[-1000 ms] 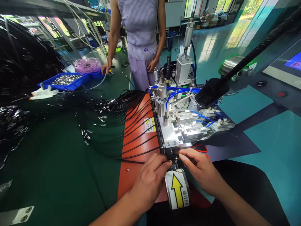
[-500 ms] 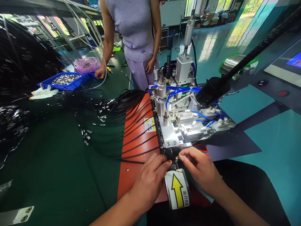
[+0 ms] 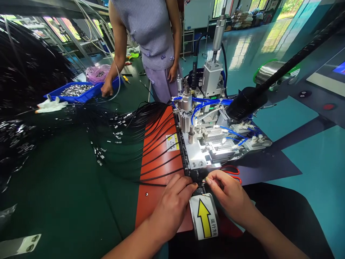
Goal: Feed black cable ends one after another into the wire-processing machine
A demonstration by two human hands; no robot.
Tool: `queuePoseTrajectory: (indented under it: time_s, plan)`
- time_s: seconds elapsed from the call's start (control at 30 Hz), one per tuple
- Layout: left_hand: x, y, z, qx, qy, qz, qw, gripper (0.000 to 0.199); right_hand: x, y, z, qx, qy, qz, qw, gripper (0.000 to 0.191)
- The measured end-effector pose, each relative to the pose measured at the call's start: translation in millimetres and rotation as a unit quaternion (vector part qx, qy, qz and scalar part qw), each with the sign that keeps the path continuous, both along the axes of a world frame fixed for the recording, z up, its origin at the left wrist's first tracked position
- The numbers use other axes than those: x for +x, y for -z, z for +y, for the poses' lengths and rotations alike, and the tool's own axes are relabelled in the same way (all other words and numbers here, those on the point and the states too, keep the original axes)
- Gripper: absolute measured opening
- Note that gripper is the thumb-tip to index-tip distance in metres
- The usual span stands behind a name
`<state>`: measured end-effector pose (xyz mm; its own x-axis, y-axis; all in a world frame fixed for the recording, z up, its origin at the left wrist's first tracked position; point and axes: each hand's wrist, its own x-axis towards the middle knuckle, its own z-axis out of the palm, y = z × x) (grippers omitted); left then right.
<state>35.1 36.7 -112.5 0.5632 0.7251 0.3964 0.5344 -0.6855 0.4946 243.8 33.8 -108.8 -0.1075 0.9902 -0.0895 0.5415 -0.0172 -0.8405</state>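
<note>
My left hand (image 3: 176,203) rests on the lower right of the red plate (image 3: 159,151), fingers bent around the end of a black cable (image 3: 152,184) at the track's near end. My right hand (image 3: 228,190) pinches a tiny metallic end piece at the track, thumb and forefinger together. Between and below the hands sits a metal cover with a yellow arrow (image 3: 204,217). Several black cables lie across the red plate into the black track beside the silver machine (image 3: 215,140). Red-handled scissors (image 3: 234,172) lie partly behind my right hand.
Across the green table (image 3: 67,187) a person (image 3: 151,36) stands, one hand near a blue tray (image 3: 88,95) of metal parts. White gloves (image 3: 51,105) and cable bundles lie left. A thick black hose (image 3: 291,61) slants over the right side.
The person across the table has moved a hand left and down, nearer the blue tray. My hands hold almost the same position; more of the red scissor handles shows.
</note>
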Motion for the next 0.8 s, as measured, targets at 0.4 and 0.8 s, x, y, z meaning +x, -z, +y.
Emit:
queuePoseTrajectory:
  time_s: [0.4, 0.8]
  plan:
    - [0, 4.0, 0, 0.004, 0.001, -0.004, 1.0, 0.028, 0, -8.3, 1, -0.065, 0.016, 0.024, 0.997, 0.03]
    - [-10, -9.2, 1, 0.009, -0.045, 0.062, 0.997, 0.02, -10, 12.1, -3, 0.003, 0.004, -0.025, 1.0, 0.028]
